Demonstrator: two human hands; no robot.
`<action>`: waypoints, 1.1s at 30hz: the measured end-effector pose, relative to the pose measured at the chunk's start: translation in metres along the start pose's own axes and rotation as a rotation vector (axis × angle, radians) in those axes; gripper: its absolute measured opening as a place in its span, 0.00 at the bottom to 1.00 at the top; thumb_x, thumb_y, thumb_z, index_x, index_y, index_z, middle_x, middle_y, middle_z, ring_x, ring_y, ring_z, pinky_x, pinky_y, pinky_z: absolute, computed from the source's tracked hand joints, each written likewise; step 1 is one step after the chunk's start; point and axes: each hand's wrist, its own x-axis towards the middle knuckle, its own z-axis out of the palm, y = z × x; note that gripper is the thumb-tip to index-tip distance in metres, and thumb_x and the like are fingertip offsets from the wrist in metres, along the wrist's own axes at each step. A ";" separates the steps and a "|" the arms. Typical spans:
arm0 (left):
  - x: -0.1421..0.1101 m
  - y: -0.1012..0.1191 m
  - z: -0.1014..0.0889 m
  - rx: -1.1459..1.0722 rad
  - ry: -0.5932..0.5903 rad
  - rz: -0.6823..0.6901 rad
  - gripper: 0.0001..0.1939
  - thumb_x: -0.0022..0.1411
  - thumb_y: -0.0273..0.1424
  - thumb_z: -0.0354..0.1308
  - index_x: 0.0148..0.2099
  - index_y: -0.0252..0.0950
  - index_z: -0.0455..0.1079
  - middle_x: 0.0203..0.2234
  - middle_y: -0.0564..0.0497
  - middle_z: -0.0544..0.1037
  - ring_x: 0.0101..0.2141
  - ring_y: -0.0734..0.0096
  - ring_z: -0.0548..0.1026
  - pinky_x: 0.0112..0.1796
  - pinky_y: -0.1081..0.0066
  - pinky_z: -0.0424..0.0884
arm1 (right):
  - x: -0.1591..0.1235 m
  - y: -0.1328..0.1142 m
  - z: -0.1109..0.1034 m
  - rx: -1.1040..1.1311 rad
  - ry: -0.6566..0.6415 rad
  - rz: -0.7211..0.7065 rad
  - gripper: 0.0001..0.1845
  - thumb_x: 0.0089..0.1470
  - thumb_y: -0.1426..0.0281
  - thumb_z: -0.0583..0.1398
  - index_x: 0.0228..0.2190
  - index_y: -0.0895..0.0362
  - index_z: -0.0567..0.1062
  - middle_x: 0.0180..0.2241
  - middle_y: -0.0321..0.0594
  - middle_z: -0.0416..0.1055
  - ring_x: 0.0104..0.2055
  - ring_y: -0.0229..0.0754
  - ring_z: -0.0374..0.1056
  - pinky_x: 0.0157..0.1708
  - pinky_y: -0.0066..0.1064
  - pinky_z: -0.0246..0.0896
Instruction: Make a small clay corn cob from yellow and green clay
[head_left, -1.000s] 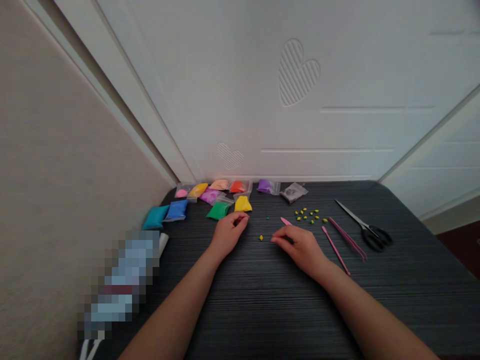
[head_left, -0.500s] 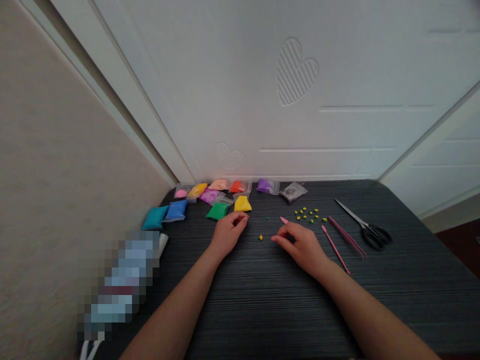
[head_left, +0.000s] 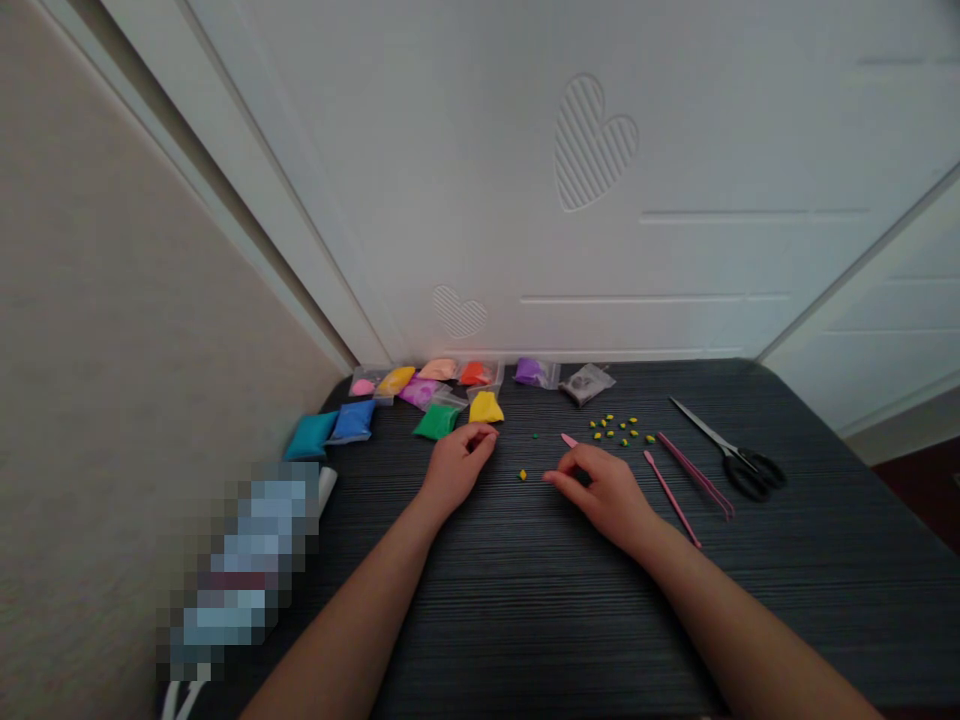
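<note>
My left hand [head_left: 459, 464] rests on the dark tabletop with its fingers curled and thumb against them; whether anything is inside is hidden. Just beyond it lie a yellow clay packet [head_left: 486, 407] and a green clay packet [head_left: 437, 421]. My right hand [head_left: 598, 488] lies loosely bent, thumb and forefinger slightly apart, with nothing visible between them. A pink tool's tip [head_left: 568, 440] shows behind this hand, the rest covered. Between the hands sit a small yellow-green piece [head_left: 523, 475] and a tiny green bit [head_left: 535, 436]. Several similar yellow-green pieces [head_left: 610, 433] are scattered past my right hand.
To the right lie a pink stick tool [head_left: 672, 498], pink tweezers [head_left: 694, 474] and black-handled scissors [head_left: 739, 456]. Colored clay packets, including a purple one [head_left: 530, 372] and a blue one [head_left: 352, 421], line the back and left. A blurred-out item [head_left: 251, 560] lies at the left edge.
</note>
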 end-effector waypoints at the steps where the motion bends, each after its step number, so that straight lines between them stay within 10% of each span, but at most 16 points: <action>1: 0.000 0.000 0.000 0.001 0.001 0.000 0.13 0.57 0.38 0.48 0.36 0.37 0.69 0.29 0.53 0.74 0.29 0.73 0.69 0.32 0.74 0.63 | 0.000 0.000 0.000 0.012 0.003 -0.001 0.08 0.50 0.64 0.57 0.23 0.55 0.68 0.24 0.32 0.69 0.28 0.35 0.65 0.40 0.33 0.62; 33: 0.000 0.002 0.001 -0.002 0.012 0.002 0.13 0.57 0.38 0.47 0.35 0.36 0.69 0.28 0.53 0.74 0.29 0.72 0.70 0.31 0.74 0.64 | 0.000 0.002 0.000 0.010 0.009 -0.040 0.03 0.51 0.70 0.56 0.29 0.53 0.70 0.29 0.35 0.71 0.34 0.38 0.66 0.45 0.38 0.59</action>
